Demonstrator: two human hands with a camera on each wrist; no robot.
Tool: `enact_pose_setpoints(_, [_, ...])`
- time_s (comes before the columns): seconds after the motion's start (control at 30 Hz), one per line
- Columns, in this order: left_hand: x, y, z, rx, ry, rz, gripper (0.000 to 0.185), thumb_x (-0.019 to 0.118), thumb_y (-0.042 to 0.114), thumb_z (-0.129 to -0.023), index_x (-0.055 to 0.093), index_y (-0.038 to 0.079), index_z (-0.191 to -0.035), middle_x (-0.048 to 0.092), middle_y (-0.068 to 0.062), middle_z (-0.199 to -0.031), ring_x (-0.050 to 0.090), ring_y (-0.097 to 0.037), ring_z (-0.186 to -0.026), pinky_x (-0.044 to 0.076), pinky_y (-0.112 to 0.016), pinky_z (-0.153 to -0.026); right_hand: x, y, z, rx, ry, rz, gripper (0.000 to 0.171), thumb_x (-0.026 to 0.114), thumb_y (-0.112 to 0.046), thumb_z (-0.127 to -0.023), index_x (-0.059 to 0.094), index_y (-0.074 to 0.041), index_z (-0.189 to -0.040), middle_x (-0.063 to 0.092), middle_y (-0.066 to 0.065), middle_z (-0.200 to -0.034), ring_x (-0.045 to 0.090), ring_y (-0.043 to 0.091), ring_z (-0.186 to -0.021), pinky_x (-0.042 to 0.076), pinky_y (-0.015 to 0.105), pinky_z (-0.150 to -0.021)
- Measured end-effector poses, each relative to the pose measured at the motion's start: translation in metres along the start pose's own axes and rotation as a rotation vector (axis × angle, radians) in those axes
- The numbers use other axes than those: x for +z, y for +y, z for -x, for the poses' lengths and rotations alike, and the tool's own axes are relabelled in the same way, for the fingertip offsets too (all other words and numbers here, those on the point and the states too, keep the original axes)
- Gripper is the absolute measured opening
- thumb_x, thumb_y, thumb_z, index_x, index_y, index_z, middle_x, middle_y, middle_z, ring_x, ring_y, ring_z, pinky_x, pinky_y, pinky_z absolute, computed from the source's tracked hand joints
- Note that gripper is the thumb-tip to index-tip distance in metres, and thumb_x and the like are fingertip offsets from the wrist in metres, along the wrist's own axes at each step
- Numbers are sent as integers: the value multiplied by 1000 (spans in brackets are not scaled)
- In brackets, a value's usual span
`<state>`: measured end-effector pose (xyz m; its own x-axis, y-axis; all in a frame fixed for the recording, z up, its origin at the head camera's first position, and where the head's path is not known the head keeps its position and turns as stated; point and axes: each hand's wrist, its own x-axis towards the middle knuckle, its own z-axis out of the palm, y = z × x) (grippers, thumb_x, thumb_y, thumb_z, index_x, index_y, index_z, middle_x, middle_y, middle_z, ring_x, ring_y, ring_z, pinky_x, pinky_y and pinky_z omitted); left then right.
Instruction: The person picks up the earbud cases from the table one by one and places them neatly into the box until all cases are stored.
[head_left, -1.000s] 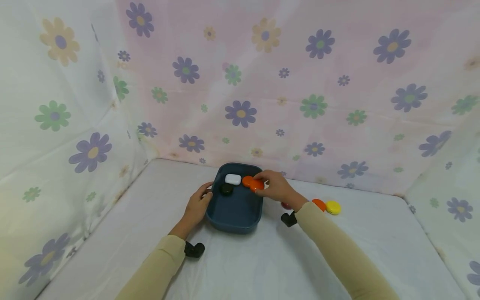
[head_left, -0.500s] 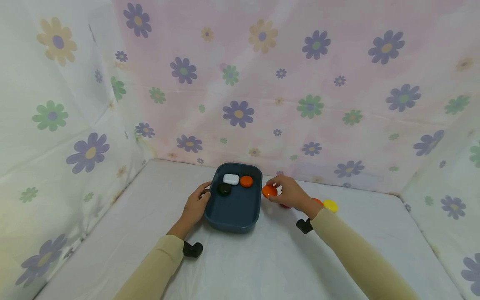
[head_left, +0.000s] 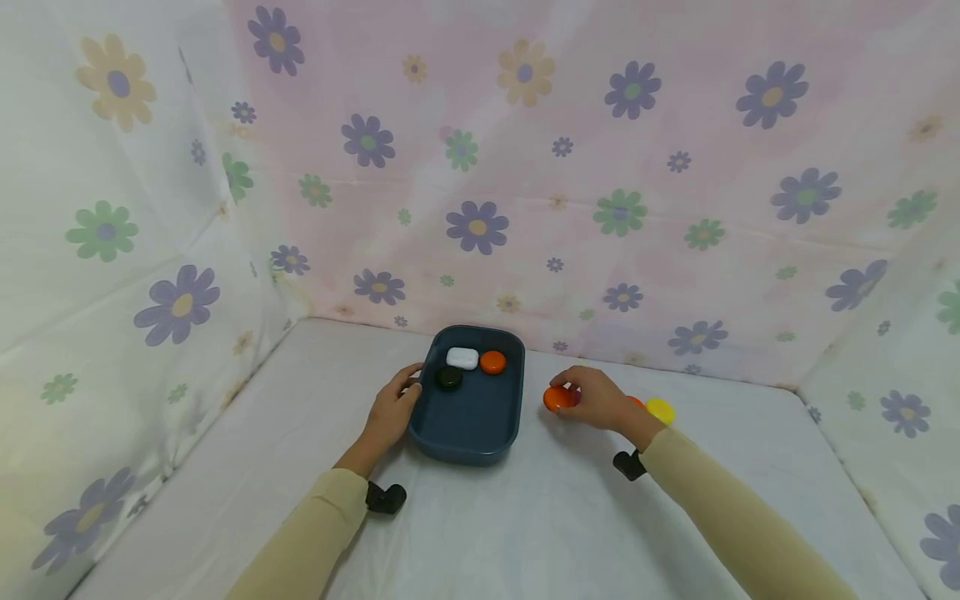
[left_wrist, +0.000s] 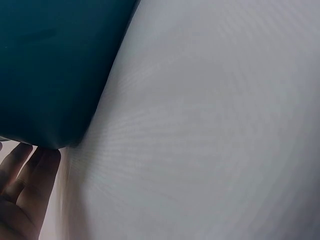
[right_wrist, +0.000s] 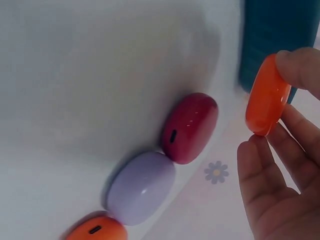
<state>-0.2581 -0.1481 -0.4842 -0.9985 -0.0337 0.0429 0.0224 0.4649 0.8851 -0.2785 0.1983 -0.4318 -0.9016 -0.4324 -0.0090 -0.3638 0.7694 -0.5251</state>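
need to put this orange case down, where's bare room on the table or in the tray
The near half of the blue tray is bare; its far end holds a white case, black case and orange case. The table in front of the tray and between the arms is free. Crowded: behind the right hand, where red, lilac and yellow cases sit.

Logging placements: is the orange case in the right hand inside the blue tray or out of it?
Out. The right hand pinches the orange case over the white cloth, apart from the blue tray.
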Motion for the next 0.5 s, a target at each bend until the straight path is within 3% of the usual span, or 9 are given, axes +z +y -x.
enact_pose_setpoints(0.5, [1,1,1,-8,4,-16,42,42,29,-100,47,27,-142,60,-12,-129,58,-30,-114,42,-48,-96,11,18,14,77,-26,-4,33,78,-17,-79,67,-18,-111,64,-1,-107,54,18,-96,51,38,-88])
